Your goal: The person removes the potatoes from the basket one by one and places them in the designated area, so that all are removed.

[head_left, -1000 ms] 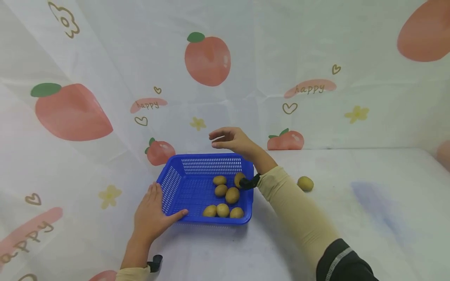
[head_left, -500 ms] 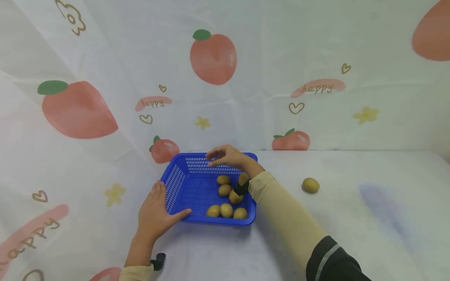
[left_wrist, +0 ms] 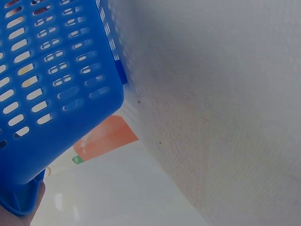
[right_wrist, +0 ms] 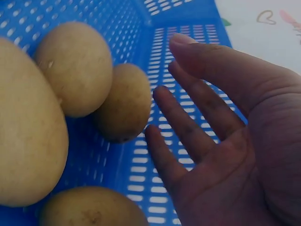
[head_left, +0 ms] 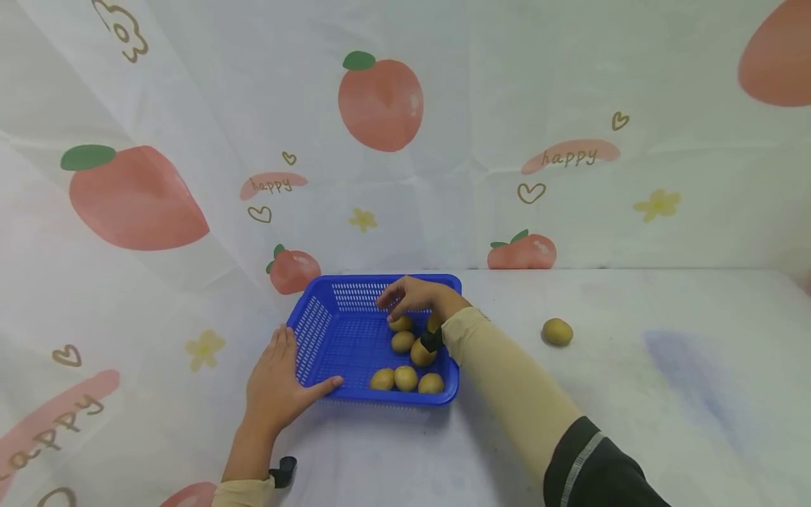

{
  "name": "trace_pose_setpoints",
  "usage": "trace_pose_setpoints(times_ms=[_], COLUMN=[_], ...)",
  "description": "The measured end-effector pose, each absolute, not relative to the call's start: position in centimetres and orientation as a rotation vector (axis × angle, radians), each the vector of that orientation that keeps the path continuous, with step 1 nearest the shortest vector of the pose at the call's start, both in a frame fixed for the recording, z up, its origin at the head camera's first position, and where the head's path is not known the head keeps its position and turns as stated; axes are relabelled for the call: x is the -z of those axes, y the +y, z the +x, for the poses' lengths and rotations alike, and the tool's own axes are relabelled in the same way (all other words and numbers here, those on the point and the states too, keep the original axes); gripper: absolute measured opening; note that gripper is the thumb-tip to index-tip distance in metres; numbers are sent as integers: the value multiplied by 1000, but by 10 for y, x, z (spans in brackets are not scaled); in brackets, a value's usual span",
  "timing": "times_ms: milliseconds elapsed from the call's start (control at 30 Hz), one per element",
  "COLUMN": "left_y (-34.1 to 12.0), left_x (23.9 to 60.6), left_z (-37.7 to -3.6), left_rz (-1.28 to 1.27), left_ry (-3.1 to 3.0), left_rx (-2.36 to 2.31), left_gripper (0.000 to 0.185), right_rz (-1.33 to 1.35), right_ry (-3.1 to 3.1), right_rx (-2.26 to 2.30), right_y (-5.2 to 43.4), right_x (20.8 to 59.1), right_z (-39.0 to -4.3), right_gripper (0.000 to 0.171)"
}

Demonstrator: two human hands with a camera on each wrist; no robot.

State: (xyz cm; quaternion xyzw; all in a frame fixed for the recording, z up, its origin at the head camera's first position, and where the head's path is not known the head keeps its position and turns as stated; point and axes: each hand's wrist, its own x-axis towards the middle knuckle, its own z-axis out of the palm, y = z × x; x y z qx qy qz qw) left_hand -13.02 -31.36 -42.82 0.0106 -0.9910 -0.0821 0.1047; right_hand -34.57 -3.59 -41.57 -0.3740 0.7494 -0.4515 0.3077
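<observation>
R hand (head_left: 415, 297) hovered inside the blue basket (head_left: 342, 331) w/ fingers spread, grip released & holding nothing, tips just beside the far kiwi (head_left: 400, 323); L hand (head_left: 275, 384) lay flat vs the basket's near-left corner, fingers straight, grip also released. Other kiwis sat along the basket's right & near side; one stray kiwi (head_left: 557, 332) lay on the worktop (head_left: 633, 394), well apart to the right. Risk, as I judged it: round fruit could roll off the fingertips if pinched off-centre; basket could skid if the L hand's pressing eased.
</observation>
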Motion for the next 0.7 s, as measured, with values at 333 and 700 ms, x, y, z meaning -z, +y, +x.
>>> trace_pose_setpoints(times_ms=[333,700], left_y=[-316,-314], left_x=[431,431], left_z=[-131,-130], left_rz=[40,42], left_ry=[-2921,-2914], left_rx=[236,223], left_gripper=[141,141], right_rz=[-812,-846], right_ry=[2055,2096], right_rx=[1086,1045], right_y=[-33,-34], right_x=[411,415], right_z=[-334,-335], right_gripper=[44,39])
